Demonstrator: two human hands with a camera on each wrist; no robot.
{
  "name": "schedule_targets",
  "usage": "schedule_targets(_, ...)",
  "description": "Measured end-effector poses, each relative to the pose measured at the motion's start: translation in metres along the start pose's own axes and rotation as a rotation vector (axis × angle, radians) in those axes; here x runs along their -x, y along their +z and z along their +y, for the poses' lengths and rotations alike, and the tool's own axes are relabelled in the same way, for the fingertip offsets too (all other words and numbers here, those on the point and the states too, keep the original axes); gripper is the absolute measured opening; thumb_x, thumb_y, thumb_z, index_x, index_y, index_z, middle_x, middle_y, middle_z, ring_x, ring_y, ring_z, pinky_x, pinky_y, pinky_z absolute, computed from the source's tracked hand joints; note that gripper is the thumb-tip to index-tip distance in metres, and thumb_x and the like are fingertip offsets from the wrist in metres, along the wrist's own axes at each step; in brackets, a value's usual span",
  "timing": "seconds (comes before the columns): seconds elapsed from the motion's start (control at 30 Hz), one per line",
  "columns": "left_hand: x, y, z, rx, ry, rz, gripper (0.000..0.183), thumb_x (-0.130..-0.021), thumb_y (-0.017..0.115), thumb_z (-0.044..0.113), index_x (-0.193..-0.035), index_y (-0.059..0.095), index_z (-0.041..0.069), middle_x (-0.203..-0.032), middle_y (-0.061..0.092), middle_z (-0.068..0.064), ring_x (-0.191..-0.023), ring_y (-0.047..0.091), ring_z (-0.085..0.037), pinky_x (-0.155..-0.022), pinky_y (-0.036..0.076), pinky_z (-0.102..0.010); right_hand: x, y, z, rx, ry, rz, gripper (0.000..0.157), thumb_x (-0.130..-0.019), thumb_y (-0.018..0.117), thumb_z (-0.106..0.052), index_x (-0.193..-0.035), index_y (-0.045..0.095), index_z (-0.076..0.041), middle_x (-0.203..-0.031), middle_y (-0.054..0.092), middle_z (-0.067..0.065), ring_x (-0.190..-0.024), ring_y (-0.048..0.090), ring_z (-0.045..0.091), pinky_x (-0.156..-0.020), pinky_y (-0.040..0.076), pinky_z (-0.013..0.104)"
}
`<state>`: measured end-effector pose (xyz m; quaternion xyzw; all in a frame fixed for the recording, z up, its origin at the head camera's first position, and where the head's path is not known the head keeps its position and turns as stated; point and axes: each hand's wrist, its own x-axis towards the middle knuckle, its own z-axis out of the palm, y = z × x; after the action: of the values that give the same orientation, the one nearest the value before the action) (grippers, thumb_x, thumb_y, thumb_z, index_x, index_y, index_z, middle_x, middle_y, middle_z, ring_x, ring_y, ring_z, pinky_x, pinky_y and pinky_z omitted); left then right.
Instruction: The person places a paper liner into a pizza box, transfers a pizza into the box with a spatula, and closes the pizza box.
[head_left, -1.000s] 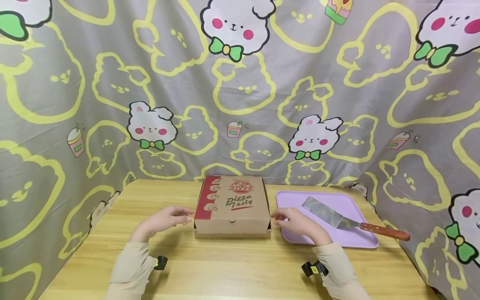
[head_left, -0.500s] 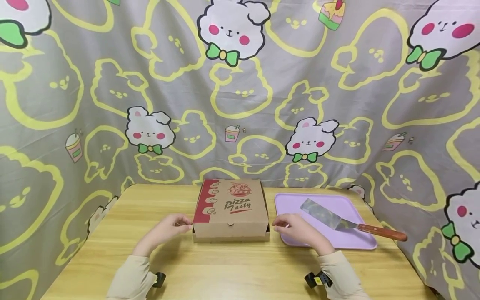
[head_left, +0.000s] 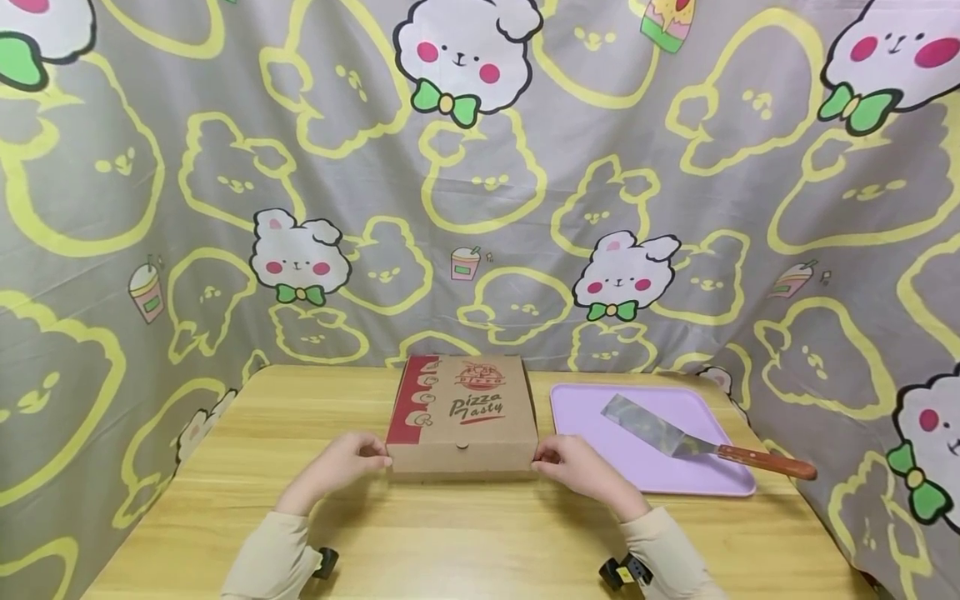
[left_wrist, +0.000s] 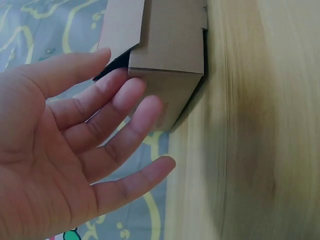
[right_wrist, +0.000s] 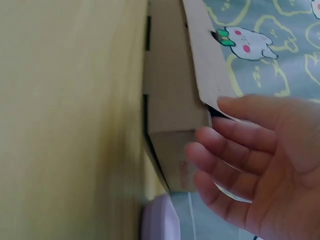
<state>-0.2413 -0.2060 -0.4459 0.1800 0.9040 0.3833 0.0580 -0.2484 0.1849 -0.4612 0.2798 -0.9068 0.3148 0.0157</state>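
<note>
A closed brown pizza box [head_left: 480,417] with a red stripe and "Pizza Tasty" print lies flat on the table. At its front left corner, my left hand [head_left: 348,467] has thumb and index finger on the lid's edge, the other fingers loosely bent. My right hand [head_left: 577,471] pinches the front right corner in the same way. Close up in the left wrist view, the thumb lies by the lid flap [left_wrist: 122,27] and the index tip reaches the dark gap beneath it. The right wrist view shows the thumb against the lid flap [right_wrist: 207,65], index finger at the gap.
Right of the box is a purple tray [head_left: 585,404]. A broad metal spatula [head_left: 648,429] lies across it, its wooden handle overhanging the tray's right edge. Behind the wooden table [head_left: 450,550] hangs a grey curtain [head_left: 390,192] with cartoon prints.
Both hands have moved inward from beside the pizza box to its front lid corners, where thumbs and index fingers now touch it. The tray and spatula stay put.
</note>
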Motion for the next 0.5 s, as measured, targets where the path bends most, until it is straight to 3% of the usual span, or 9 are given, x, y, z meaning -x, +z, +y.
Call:
schedule_targets(0.27, -0.004, 0.003, -0.003, -0.032, -0.007, 0.068, 0.011, -0.087, 0.07, 0.017, -0.079, 0.067, 0.009, -0.078, 0.067, 0.002, -0.074, 0.056, -0.008, -0.067, 0.046, -0.022, -0.003, 0.01, -0.003, 0.006, 0.04, 0.113, 0.011, -0.083, 0.075, -0.013, -0.074, 0.067, -0.015, -0.065, 0.06, -0.008, -0.059, 0.046, -0.003, -0.055, 0.043, 0.017)
schedule_targets(0.5, -0.003, 0.006, -0.005, -0.052, 0.013, 0.084, 0.012, -0.087, 0.072, 0.018, -0.076, 0.069, 0.012, -0.08, 0.07, 0.003, -0.075, 0.056, -0.007, -0.067, 0.046, -0.022, -0.003, 0.014, -0.004, 0.007, 0.061, 0.143, 0.014, -0.081, 0.075, -0.01, -0.071, 0.066, -0.015, -0.062, 0.059, -0.008, -0.057, 0.043, -0.004, -0.053, 0.041, 0.016)
